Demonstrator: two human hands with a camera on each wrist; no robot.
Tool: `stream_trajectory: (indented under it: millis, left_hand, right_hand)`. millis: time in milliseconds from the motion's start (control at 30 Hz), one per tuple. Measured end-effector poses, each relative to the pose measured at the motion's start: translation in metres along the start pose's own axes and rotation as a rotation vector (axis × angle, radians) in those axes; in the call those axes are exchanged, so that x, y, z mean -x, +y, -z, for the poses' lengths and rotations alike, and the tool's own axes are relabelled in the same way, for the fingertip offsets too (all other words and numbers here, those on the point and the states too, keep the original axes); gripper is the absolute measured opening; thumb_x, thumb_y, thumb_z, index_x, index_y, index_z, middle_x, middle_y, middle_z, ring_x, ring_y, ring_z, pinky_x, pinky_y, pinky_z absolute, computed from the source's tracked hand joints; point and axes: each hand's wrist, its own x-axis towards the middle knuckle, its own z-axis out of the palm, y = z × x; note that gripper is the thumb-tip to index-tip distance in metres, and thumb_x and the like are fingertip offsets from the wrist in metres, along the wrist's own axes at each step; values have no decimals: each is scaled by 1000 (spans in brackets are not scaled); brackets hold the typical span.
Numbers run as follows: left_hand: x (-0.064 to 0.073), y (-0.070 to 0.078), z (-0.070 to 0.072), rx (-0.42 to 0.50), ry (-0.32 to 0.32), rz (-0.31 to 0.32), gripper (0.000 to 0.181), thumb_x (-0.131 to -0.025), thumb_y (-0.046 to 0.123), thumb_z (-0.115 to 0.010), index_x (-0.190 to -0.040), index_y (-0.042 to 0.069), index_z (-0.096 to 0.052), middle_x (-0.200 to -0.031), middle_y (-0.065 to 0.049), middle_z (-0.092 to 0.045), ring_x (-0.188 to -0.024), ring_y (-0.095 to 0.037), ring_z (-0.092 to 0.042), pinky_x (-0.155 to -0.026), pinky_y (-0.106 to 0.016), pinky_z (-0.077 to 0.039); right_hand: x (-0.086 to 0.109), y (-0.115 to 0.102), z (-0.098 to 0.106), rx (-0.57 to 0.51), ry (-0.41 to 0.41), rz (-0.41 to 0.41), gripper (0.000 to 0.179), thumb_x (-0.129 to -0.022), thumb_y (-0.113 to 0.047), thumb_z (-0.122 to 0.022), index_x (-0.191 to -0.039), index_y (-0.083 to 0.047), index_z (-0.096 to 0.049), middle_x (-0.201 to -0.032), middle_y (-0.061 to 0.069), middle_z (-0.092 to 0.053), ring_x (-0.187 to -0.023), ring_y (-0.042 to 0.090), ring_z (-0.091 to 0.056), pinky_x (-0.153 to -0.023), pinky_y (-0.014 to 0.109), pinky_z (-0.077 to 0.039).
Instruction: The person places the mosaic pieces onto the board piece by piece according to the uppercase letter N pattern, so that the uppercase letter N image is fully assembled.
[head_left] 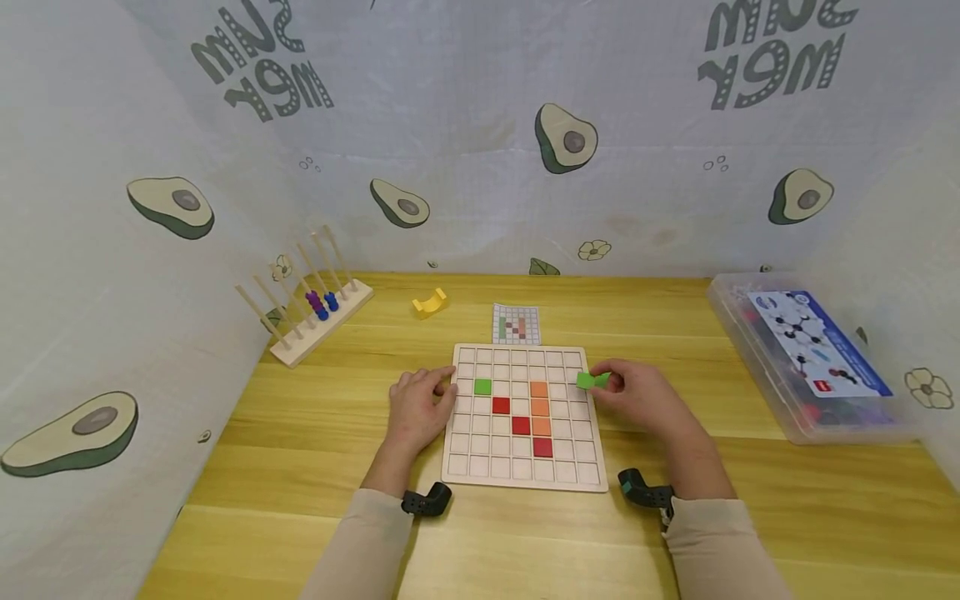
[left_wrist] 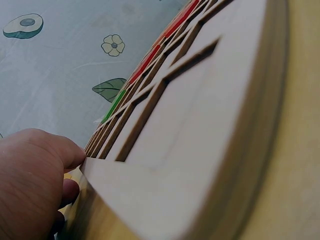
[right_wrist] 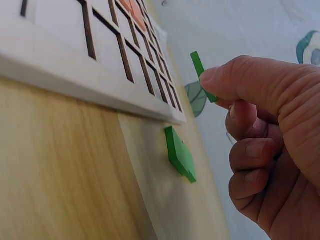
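Note:
A square wooden grid board (head_left: pixel 480 467) lies on the table. One green tile (head_left: pixel 482 387) sits in it, with red tiles (head_left: pixel 521 426) stepping diagonally down to the right and a column of orange tiles (head_left: pixel 539 407). My right hand (head_left: pixel 637 396) pinches a green square tile (right_wrist: pixel 198 70) between thumb and fingertips, held up by the board's right edge. Below it, more green tile pieces (right_wrist: pixel 181 155) lie on the table beside the board. At the left edge, my left hand (head_left: pixel 420 408) rests with its thumb side touching the board; its other fingers are partly hidden in the left wrist view.
A small pattern card (head_left: pixel 516 325) lies behind the board. Further back are a yellow curved piece (head_left: pixel 430 303) and a wooden peg stand (head_left: pixel 322 325) with purple and blue beads. To the right stands a clear plastic case (head_left: pixel 810 358) with a printed sheet.

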Motion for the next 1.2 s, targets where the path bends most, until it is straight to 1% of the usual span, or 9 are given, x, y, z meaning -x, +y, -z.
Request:
stream_trajectory:
  millis: [200, 467, 667, 800, 900, 1200]
  left_hand:
    - [0, 0, 0, 0, -2, 1, 35, -98, 30, -65, -130, 19, -71, -85, 2, -63, -86, -20, -49, -82, -37, -31]
    - [1, -2, -1, 1, 7, -9, 34, -97, 30, -66, -129, 18, -72, -84, 2, -62, -86, -20, -49, -82, -37, -31]
    - [1, -1, -1, 0, 9, -9, 34, -98, 30, -66, -129, 18, -72, -84, 2, -62, -86, -20, -49, -82, -37, -31]
    - [1, 0, -1, 5, 7, -7, 34, -98, 30, -65, -129, 18, -72, -84, 2, -62, -86, -20, -50, -84, -38, -32]
    - [0, -1, -2, 7, 8, -8, 34, -98, 29, -65, -129, 18, -72, -84, 2, -63, -87, -20, -50, -84, -38, -32]
    - [0, -2, -2, 6, 14, -16, 34, -97, 29, -65, -128, 18, -72, -83, 2, -63, -87, -21, -51, -84, -39, -32]
  right_hand:
    - [0, -11, -9, -22, -36, 61, 27, -94, -19, -71, -117, -6, -67, -79, 3, -55, -66, 16, -47, -57, 27, -37]
    - [0, -29, -26, 17, -80, 104, 23, -92, -19, -71, -114, -11, -70, -76, 0, -54, -66, 15, -47, -57, 26, -37]
    - [-1, -40, -40, 14, -83, 178, 22, -90, -20, -73, -110, -11, -72, -71, -3, -53, -61, 12, -45, -56, 23, -35]
    - [-2, -48, -49, 40, -83, 213, 19, -89, -18, -72, -108, -13, -73, -69, -5, -53, -63, 11, -46, -59, 24, -37]
    - [-4, -55, -56, 38, -97, 222, 18, -90, -18, -71, -107, -13, -72, -68, -6, -53, -64, 11, -47, -61, 25, -38]
    - [-9, -76, -71, 51, -103, 242, 20, -90, -21, -72, -110, -15, -72, -67, -7, -53, -54, 9, -45, -54, 24, -36]
